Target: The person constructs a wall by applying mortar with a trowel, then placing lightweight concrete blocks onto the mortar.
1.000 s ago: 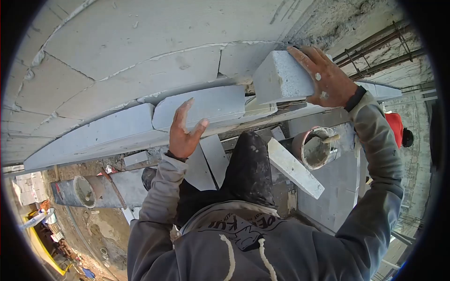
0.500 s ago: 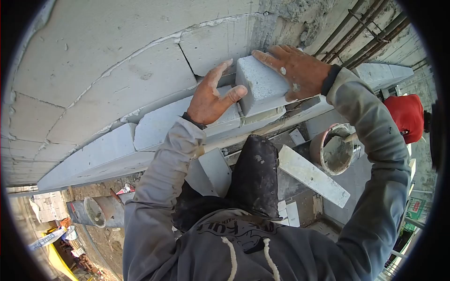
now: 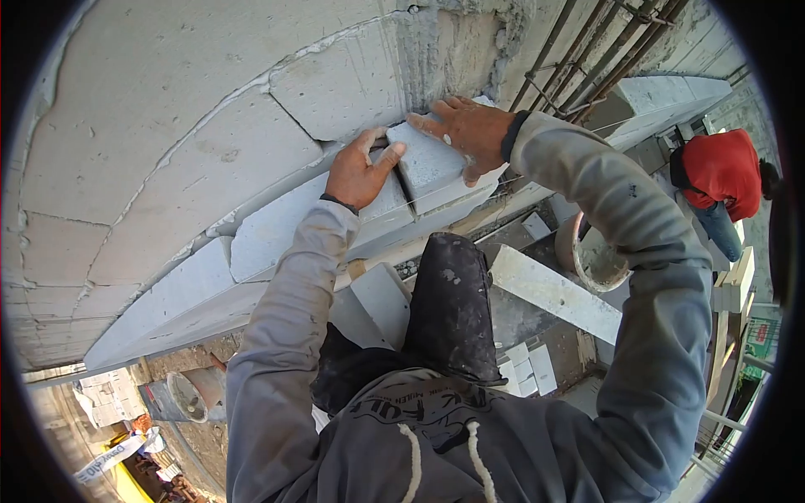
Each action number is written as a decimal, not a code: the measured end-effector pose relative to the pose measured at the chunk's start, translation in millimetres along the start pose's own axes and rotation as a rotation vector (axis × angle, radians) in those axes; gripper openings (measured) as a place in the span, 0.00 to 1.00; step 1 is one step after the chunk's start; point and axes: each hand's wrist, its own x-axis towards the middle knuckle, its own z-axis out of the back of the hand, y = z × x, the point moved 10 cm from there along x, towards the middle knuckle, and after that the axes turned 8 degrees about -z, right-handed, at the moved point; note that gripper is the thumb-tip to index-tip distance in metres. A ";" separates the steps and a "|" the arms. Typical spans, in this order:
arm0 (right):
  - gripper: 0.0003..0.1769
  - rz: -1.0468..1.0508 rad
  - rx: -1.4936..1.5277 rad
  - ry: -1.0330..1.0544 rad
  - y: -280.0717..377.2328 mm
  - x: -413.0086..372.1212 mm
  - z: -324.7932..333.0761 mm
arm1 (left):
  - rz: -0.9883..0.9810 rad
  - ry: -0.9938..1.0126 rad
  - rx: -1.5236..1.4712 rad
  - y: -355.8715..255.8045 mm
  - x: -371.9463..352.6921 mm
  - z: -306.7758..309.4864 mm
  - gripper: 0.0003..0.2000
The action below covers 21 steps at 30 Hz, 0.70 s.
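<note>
A pale grey block (image 3: 432, 159) sits at the right end of a row of laid blocks (image 3: 277, 228), beside the tall block wall (image 3: 210, 142). A narrow dark gap separates it from its left neighbour. My right hand (image 3: 474, 138) lies over the top of this end block, fingers spread and gripping across it. My left hand (image 3: 362, 172) rests on the neighbouring block, thumb and fingers apart near the gap, holding nothing.
Steel bars (image 3: 587, 63) rise at the upper right. A mortar bucket (image 3: 591, 256) and a long loose block (image 3: 553, 293) lie below right. A person in a red top (image 3: 723, 174) bends at the far right. Another bucket (image 3: 191, 394) is at lower left.
The end block now sits lower and closer to its left neighbour, with my right hand still on it. My left hand has come down onto the row. The view has shifted slightly.
</note>
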 end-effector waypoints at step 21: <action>0.69 -0.025 0.079 0.029 5.1 7.9 -25.5 | 0.138 0.142 0.241 8.1 -5.8 -10.6 0.24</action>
